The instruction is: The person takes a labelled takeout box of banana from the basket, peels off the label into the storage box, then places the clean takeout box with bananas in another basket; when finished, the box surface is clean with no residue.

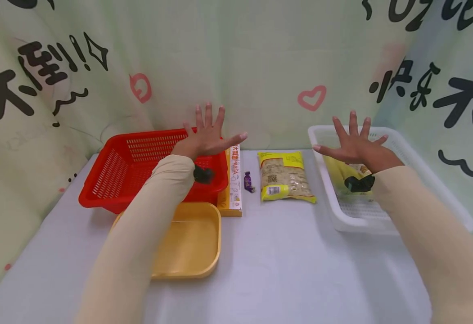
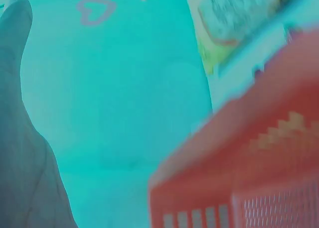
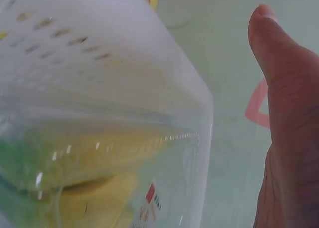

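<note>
My left hand (image 1: pixel 208 137) is held up over the right end of a red perforated basket (image 1: pixel 108 177), fingers spread and nothing in them. In the left wrist view the basket's red rim (image 2: pixel 199 153) is blurred, with the thumb (image 2: pixel 25 138) at the left edge. Over a white basket (image 1: pixel 353 224) at the right, my right hand (image 1: pixel 355 146) is also raised with fingers spread, holding nothing. Inside that basket lies a clear plastic package with yellow contents (image 3: pixel 104 143), partly covered by the wrist in the head view.
A yellow tray (image 1: pixel 189 243) sits in front of the red basket, partly behind my left sleeve. Beside them lies a pasta box (image 1: pixel 235 180). A small purple-wrapped candy (image 1: pixel 248 182) and a yellow bag of beige food (image 1: pixel 285 177) lie between the baskets. A printed curtain (image 1: pixel 260 67) hangs behind.
</note>
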The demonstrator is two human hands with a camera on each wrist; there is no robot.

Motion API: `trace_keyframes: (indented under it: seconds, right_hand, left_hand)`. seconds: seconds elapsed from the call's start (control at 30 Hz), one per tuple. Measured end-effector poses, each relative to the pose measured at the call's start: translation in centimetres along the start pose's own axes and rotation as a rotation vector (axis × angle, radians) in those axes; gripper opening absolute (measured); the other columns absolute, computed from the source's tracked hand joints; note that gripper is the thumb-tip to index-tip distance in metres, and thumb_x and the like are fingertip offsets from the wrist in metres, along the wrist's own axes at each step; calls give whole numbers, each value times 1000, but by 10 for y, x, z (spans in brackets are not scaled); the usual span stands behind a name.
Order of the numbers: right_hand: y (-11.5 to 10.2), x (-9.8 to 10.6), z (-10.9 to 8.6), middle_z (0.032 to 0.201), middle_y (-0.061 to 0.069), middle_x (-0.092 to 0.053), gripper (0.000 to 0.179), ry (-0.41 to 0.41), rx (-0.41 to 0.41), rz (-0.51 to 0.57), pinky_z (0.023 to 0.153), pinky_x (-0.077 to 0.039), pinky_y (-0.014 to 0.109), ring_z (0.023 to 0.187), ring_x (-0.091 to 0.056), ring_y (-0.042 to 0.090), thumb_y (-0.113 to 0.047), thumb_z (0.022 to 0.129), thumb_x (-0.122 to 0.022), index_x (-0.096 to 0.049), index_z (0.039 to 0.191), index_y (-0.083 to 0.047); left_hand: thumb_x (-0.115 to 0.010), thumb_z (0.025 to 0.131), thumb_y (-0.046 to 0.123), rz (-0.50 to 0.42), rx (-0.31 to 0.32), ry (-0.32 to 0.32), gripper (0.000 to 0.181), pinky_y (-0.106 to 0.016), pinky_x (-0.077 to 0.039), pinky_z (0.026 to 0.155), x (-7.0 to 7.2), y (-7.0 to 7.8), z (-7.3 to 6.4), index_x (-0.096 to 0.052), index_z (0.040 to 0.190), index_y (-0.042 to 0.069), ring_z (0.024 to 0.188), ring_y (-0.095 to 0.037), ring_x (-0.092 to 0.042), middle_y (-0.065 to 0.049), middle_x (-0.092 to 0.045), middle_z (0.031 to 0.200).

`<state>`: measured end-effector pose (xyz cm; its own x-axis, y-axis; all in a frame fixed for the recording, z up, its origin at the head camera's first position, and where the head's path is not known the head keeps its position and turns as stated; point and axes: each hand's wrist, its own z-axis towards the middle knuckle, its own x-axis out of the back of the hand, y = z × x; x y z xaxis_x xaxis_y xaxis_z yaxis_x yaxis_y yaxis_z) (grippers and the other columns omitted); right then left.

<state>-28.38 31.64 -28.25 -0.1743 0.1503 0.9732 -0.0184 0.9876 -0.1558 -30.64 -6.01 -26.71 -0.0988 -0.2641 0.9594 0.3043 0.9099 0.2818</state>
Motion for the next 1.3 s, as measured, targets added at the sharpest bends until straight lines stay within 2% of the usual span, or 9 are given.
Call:
trace_keyframes:
  seconds: [0.1,0.3,0.47,0.63,0.77,1.0,1.17,1.3]
  right_hand:
    - [8,1,-4,140,19,50,108,-10,-5,14,81,14,85,123,41,55,-78,85,-36,24,150,-15]
    - [26,1,-14,139,16,51,105,14,4,12,79,15,85,122,41,55,-76,86,-37,21,151,-16]
    - [33,-2,-21,140,17,50,106,19,30,6,79,14,84,123,40,55,-75,86,-39,19,152,-15]
    - [41,-3,-26,144,20,45,106,8,41,44,82,10,85,126,35,57,-72,87,-42,18,152,-13]
    - [52,-2,-31,146,24,41,106,3,43,89,83,4,86,128,29,59,-67,89,-45,17,152,-10]
    - [73,-10,-38,145,28,39,104,-67,59,192,91,-9,83,131,23,58,-60,92,-48,18,150,-5]
    - [85,-14,-39,145,28,39,103,-69,52,215,91,-9,83,132,23,57,-59,92,-46,19,150,-4]
    - [92,-11,-40,147,31,33,99,-91,45,260,92,-5,83,133,25,54,-59,95,-42,20,149,-3]
  left_hand:
    - [-36,84,77,-31,-35,-6,103,-67,13,106,-6,11,4,19,153,25,139,-33,32,-6,34,155]
    - [-40,86,74,-88,-100,-24,103,-67,0,109,-17,36,8,19,153,23,138,-31,34,-7,34,155]
    - [-40,86,75,-52,-115,-105,106,-63,4,111,-27,56,11,18,154,17,140,-31,31,-8,33,155]
    - [-42,85,74,-11,-119,-163,109,-58,0,114,-39,71,13,16,154,13,142,-28,26,-7,30,157]
    - [-45,85,73,-46,-148,-177,109,-56,-2,115,-48,82,13,14,155,14,142,-28,26,-7,27,158]
    - [-46,83,75,-126,-184,-232,110,-52,2,116,-66,99,13,14,155,17,142,-28,26,-6,27,158]
    - [-45,81,79,-137,-214,-212,112,-56,3,115,-80,115,14,12,156,18,142,-29,26,-5,25,159]
    - [-48,81,78,-118,-249,-195,112,-55,-1,115,-88,129,13,8,157,17,143,-30,22,-6,21,160]
